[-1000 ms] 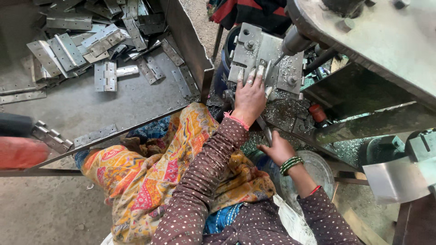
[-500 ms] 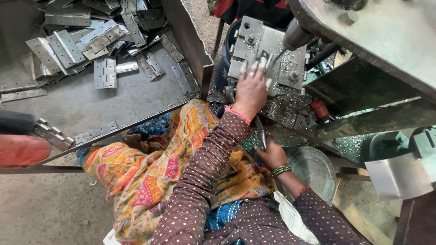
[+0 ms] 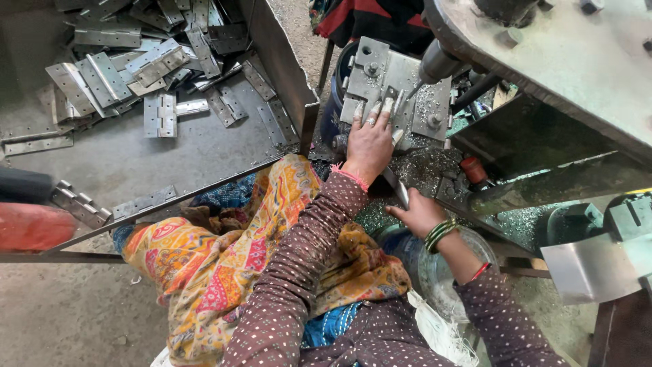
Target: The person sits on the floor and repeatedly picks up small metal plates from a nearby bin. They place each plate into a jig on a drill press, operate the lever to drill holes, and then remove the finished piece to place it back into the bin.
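Our left hand (image 3: 370, 143) has stayed flat, fingers spread on the jig plate (image 3: 397, 85), while our right hand (image 3: 418, 212) has drawn in, fingers clamped on a metal strip (image 3: 397, 190).

The left hand (image 3: 370, 146) lies flat, fingers (image 3: 388, 107) spread, on a grey metal plate (image 3: 394, 88) clamped under the machine head (image 3: 543, 61), with metal shavings (image 3: 424, 166) scattered just beside it at 5 o'clock. The right hand (image 3: 418, 214), bangles (image 3: 440, 233) at the wrist, grips a thin metal strip (image 3: 397, 190) just below the left hand. At 10 o'clock a steel tray (image 3: 278, 61) holds a heap of hinges (image 3: 129, 68), well apart from both hands.
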